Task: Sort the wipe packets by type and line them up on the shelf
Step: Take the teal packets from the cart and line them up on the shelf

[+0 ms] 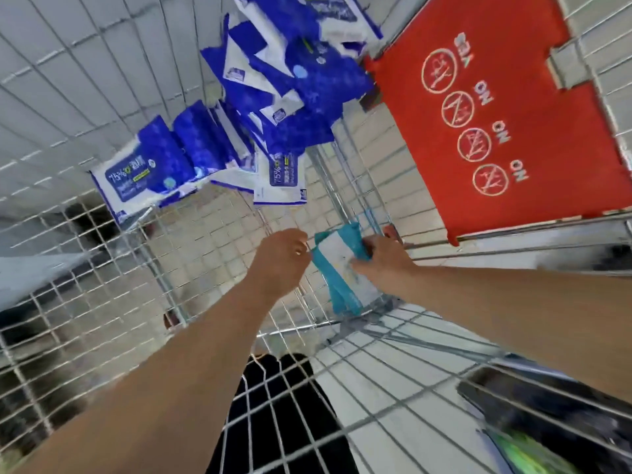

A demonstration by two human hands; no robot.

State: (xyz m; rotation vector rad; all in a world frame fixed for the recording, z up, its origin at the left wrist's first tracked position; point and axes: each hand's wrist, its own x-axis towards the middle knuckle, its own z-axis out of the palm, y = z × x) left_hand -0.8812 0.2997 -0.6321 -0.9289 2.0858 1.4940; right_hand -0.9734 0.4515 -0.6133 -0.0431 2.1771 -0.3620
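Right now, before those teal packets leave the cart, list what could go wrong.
1. The right hand grips what looks like several teal packets from one side; the lower ones may slip loose on the lift.
2. The left hand is only at their corner, so support looks thin.
3. The blue packets lie in a loose heap against the cart's wire wall; a knock could topple them.

Inside a wire cart (102, 254), the right hand (383, 265) grips teal packets (345, 282). The left hand (280, 258), fingers curled, is just beside them at 9 o'clock. Blue packets (273, 107) pile up at 12 o'clock, with a red flap (513, 80) at 2 o'clock.
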